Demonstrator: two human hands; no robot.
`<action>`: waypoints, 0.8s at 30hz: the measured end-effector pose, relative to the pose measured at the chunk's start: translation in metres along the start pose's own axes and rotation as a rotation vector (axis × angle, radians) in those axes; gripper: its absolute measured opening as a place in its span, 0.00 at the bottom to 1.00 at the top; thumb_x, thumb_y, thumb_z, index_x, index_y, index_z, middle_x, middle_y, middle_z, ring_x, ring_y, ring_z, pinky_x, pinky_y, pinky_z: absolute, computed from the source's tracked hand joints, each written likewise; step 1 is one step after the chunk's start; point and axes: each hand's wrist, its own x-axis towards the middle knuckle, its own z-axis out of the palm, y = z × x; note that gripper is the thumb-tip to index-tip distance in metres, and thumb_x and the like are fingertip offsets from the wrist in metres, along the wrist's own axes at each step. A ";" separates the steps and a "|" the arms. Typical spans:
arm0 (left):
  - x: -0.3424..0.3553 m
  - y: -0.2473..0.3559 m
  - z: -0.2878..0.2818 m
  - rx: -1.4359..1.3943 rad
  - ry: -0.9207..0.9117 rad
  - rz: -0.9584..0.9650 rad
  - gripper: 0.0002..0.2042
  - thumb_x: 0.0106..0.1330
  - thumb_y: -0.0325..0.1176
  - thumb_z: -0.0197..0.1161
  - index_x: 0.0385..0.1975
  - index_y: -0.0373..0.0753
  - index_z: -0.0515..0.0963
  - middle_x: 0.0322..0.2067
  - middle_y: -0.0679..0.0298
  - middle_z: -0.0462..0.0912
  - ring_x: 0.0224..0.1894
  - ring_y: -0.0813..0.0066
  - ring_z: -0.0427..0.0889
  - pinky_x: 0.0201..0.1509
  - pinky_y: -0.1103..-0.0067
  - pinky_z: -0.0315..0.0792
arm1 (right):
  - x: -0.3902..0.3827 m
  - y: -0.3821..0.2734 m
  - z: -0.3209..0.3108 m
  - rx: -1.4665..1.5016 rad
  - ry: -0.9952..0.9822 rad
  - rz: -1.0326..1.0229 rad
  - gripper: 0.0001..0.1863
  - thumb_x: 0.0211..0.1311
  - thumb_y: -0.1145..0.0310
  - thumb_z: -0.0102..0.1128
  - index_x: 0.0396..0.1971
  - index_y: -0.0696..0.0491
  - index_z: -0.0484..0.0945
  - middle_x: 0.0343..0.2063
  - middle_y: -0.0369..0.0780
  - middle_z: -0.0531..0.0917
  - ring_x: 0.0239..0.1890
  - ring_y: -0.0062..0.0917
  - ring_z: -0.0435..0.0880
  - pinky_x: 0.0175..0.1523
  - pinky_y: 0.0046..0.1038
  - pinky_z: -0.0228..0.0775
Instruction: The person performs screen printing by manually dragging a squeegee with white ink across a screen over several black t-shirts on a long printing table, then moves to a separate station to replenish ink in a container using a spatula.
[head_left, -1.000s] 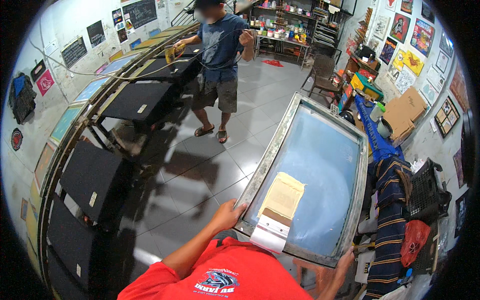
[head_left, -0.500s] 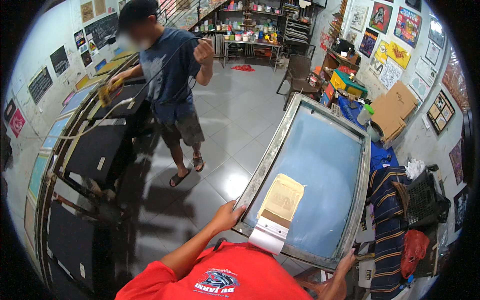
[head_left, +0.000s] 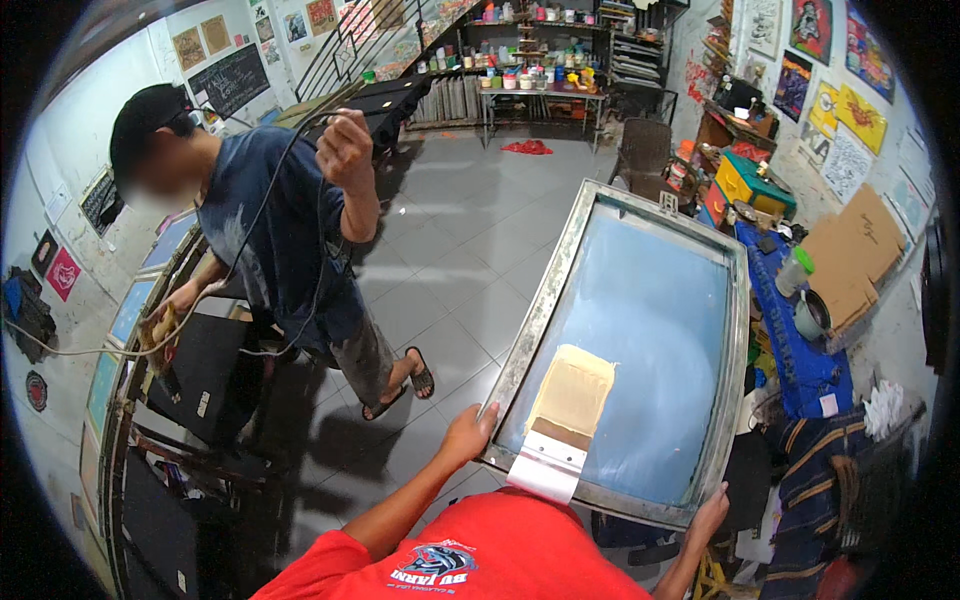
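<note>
A screen printing frame (head_left: 735,330) with a worn metal rim and blue mesh (head_left: 655,280) is held up in front of my red shirt, tilted. My left hand (head_left: 468,436) grips its left rim near the lower corner, thumb on top. At the lower right corner, my right hand (head_left: 709,514) is closed on the rim, its fingers partly hidden beneath. A squeegee (head_left: 549,464) with a pale metal holder rests over the near edge of the frame, its blade on the mesh. Cream ink (head_left: 572,385) lies in a thick patch just beyond the blade.
To the left a person (head_left: 275,225) in a dark shirt holds up a cable (head_left: 265,200) and a yellowish tool (head_left: 160,335) over a row of black printing boards (head_left: 205,370). A chair (head_left: 643,155) and a blue-covered table (head_left: 800,350) stand on the right; shelves (head_left: 540,45) line the back.
The other person has come nearer and leans lower over the boards, cable still raised. My view has shifted left a little. Both my hands keep hold of the frame, squeegee still on it.
</note>
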 end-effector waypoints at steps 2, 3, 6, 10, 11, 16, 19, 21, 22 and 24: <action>0.021 -0.007 -0.005 -0.033 0.112 0.049 0.29 0.67 0.58 0.46 0.42 0.32 0.77 0.36 0.40 0.80 0.43 0.42 0.78 0.48 0.62 0.70 | 0.012 -0.031 0.023 0.032 -0.046 0.008 0.35 0.72 0.48 0.36 0.41 0.71 0.75 0.36 0.57 0.80 0.39 0.50 0.77 0.48 0.41 0.65; 0.028 0.000 -0.007 -0.015 0.141 0.036 0.29 0.67 0.58 0.46 0.42 0.32 0.77 0.36 0.40 0.80 0.43 0.42 0.78 0.47 0.62 0.70 | 0.027 -0.035 0.035 0.034 -0.080 -0.023 0.34 0.72 0.49 0.36 0.40 0.71 0.75 0.36 0.57 0.80 0.39 0.50 0.77 0.48 0.40 0.65; 0.045 0.014 -0.020 0.016 0.179 -0.041 0.28 0.68 0.57 0.46 0.42 0.33 0.78 0.36 0.41 0.80 0.43 0.43 0.79 0.47 0.61 0.70 | 0.062 -0.052 0.072 0.013 -0.151 -0.122 0.33 0.72 0.50 0.36 0.40 0.71 0.75 0.35 0.57 0.81 0.38 0.50 0.77 0.47 0.40 0.65; 0.070 0.001 -0.032 -0.076 0.255 -0.035 0.28 0.68 0.56 0.47 0.41 0.32 0.78 0.36 0.41 0.81 0.43 0.43 0.79 0.46 0.61 0.70 | 0.086 -0.080 0.119 -0.045 -0.151 -0.221 0.32 0.72 0.51 0.37 0.38 0.71 0.75 0.32 0.57 0.80 0.35 0.48 0.77 0.44 0.41 0.65; 0.077 0.002 -0.034 -0.065 0.268 -0.048 0.28 0.68 0.56 0.47 0.41 0.32 0.78 0.36 0.41 0.81 0.43 0.43 0.79 0.46 0.61 0.70 | 0.096 -0.085 0.131 -0.050 -0.148 -0.232 0.32 0.72 0.51 0.37 0.37 0.71 0.75 0.31 0.57 0.80 0.34 0.48 0.77 0.43 0.41 0.65; 0.126 0.008 -0.065 -0.100 0.300 -0.094 0.28 0.68 0.55 0.47 0.41 0.31 0.78 0.36 0.41 0.80 0.43 0.43 0.79 0.46 0.61 0.70 | 0.095 -0.165 0.186 -0.088 -0.237 -0.250 0.32 0.72 0.51 0.38 0.33 0.71 0.74 0.26 0.54 0.78 0.29 0.47 0.72 0.41 0.42 0.63; 0.159 0.019 -0.074 -0.119 0.395 -0.037 0.28 0.68 0.55 0.47 0.39 0.30 0.78 0.35 0.40 0.80 0.42 0.42 0.78 0.46 0.61 0.70 | 0.125 -0.188 0.216 -0.047 -0.289 -0.219 0.32 0.72 0.50 0.38 0.37 0.71 0.74 0.31 0.53 0.80 0.34 0.43 0.75 0.44 0.38 0.65; 0.182 0.027 -0.094 -0.133 0.361 -0.042 0.28 0.69 0.55 0.47 0.38 0.30 0.78 0.34 0.40 0.80 0.41 0.41 0.78 0.45 0.61 0.70 | 0.127 -0.215 0.235 -0.074 -0.275 -0.220 0.31 0.72 0.51 0.38 0.41 0.70 0.75 0.37 0.48 0.82 0.37 0.36 0.77 0.47 0.33 0.66; 0.193 0.030 -0.107 -0.139 0.343 -0.045 0.28 0.69 0.55 0.47 0.37 0.30 0.77 0.34 0.39 0.80 0.41 0.41 0.78 0.44 0.61 0.70 | 0.115 -0.237 0.237 -0.042 -0.256 -0.197 0.31 0.72 0.51 0.38 0.43 0.70 0.74 0.38 0.48 0.82 0.38 0.35 0.77 0.49 0.33 0.65; 0.209 0.048 -0.123 -0.173 0.333 -0.040 0.28 0.69 0.55 0.47 0.36 0.30 0.77 0.34 0.39 0.79 0.40 0.40 0.78 0.44 0.60 0.70 | 0.132 -0.248 0.252 -0.009 -0.293 -0.250 0.31 0.72 0.51 0.39 0.44 0.70 0.74 0.40 0.49 0.81 0.39 0.35 0.77 0.50 0.33 0.65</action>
